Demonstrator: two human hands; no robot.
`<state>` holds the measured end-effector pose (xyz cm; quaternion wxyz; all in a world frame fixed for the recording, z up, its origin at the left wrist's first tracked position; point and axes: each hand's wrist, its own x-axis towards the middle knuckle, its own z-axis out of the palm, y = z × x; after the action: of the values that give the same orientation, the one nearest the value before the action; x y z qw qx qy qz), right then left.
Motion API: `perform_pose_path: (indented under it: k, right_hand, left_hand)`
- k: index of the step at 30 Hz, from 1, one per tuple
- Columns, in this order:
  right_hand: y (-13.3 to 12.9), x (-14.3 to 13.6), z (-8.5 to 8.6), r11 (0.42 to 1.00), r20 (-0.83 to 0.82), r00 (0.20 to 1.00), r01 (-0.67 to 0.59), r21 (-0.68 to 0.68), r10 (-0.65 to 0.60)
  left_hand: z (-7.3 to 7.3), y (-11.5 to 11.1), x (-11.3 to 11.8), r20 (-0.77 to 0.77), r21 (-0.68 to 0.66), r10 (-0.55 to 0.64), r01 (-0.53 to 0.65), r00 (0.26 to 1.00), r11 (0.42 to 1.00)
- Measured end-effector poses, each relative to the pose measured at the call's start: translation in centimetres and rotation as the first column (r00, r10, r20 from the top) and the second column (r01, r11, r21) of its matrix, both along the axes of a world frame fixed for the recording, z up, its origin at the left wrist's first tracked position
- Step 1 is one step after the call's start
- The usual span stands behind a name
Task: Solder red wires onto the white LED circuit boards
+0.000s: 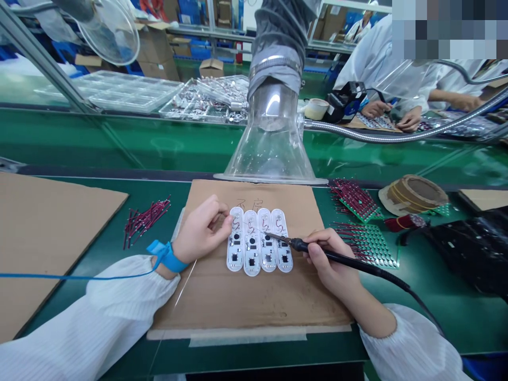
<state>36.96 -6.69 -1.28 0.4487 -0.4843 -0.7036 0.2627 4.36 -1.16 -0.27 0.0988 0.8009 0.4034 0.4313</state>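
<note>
Presently, at the left side, a loose pile of dark red wires (146, 219) lies on the green table, outside the cardboard mat (254, 304). To the right of it is the left hand (204, 225), with a blue wrist strap (169, 257). Its thumb and forefinger are closed in a narrow pinch, and they hold, as it seems, a thin solder wire (186, 283). In the middle, the four white circuit boards (251, 253) lie flat on the mat in one row, side by side, with small red wires on their upper parts. The right hand (335, 275) grips the soldering iron (353, 262) like a pen, with the tip at the third board from the left; whether it touches, I cannot tell. Further right are the green panels (373, 243) with dark red wires.

In my judgement, the step in hand is soldering on this third board. The next move calls for steady fingers: the solder wire and the hot tip should meet exactly at the joint, without disturbing the small wires nearby.
</note>
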Motion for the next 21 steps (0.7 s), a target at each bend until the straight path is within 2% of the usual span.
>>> perform_pose_path:
  k: [9,11,17,21]
  right_hand:
    - [-0.1,0.2,-0.2,1.0,0.038,0.999,-0.006,-0.029,0.007]
    - [-0.1,0.2,-0.1,1.0,0.014,1.0,-0.008,-0.027,0.008]
    - [-0.2,-1.5,1.3,0.998,-0.204,0.977,0.064,0.021,-0.058]
    - [-0.3,-2.6,1.0,0.999,-0.147,0.988,0.042,-0.005,-0.043]
  left_hand:
    - [0.0,0.0,0.0,-0.025,-0.044,-0.058,0.056,0.998,0.997]
    - [0.0,0.0,0.0,-0.006,-0.009,-0.033,0.033,0.999,0.999]
    - [0.1,0.1,-0.5,0.071,0.072,0.074,-0.079,0.995,0.994]
    - [0.2,0.1,-0.6,0.067,0.058,0.063,-0.067,0.996,0.996]
